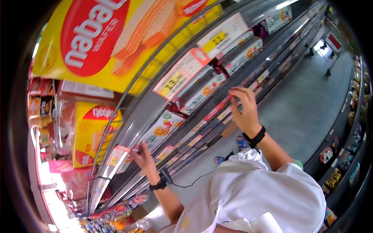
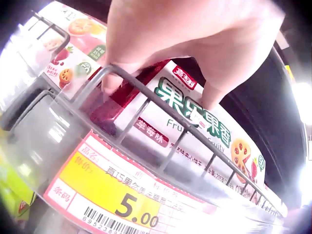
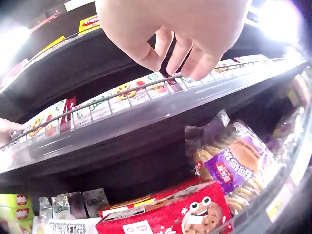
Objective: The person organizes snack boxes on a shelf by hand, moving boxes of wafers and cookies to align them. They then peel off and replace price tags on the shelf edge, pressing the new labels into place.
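Observation:
In the left wrist view my left hand (image 2: 195,39) reaches over the wire rail of a shelf and holds a white biscuit box (image 2: 195,122) with a red end and green lettering. The thumb is at the red end, a fingertip on the printed face. The same hand (image 1: 145,160) appears low at the shelf edge in the head view. My right hand (image 1: 246,110) is further along the shelf, fingers loosely bent, nothing visible in its grasp. In the right wrist view its fingertips overlap the wire rail (image 3: 141,90) in front of more fruit biscuit boxes (image 3: 95,109).
Large yellow wafer boxes (image 1: 128,42) stand above, behind a wire rail. Price tags (image 2: 117,190) line the shelf edge. A red cookie box (image 3: 165,214) and bagged biscuits (image 3: 234,170) sit one shelf lower. The grey aisle floor (image 1: 303,93) runs to the right, with another stocked shelf beyond.

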{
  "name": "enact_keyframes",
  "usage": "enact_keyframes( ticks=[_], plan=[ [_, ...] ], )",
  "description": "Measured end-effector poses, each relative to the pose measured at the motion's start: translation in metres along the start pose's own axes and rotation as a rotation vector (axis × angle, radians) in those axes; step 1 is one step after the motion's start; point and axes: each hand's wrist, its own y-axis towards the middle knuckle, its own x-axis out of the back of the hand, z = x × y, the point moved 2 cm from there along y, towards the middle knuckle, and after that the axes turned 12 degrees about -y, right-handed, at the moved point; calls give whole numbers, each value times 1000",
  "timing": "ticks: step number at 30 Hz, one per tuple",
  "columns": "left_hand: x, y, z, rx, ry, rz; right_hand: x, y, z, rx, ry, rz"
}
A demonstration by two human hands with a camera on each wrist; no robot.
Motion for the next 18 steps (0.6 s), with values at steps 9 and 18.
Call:
enact_keyframes(
  ticks=[9, 18],
  plan=[
    [-23, -28, -41, -191, 309, -107, -5, -7, 15, -71, 2, 139],
    [-112, -87, -82, -614, 223, 258, 40, -6, 32, -97, -146, 229]
  ],
)
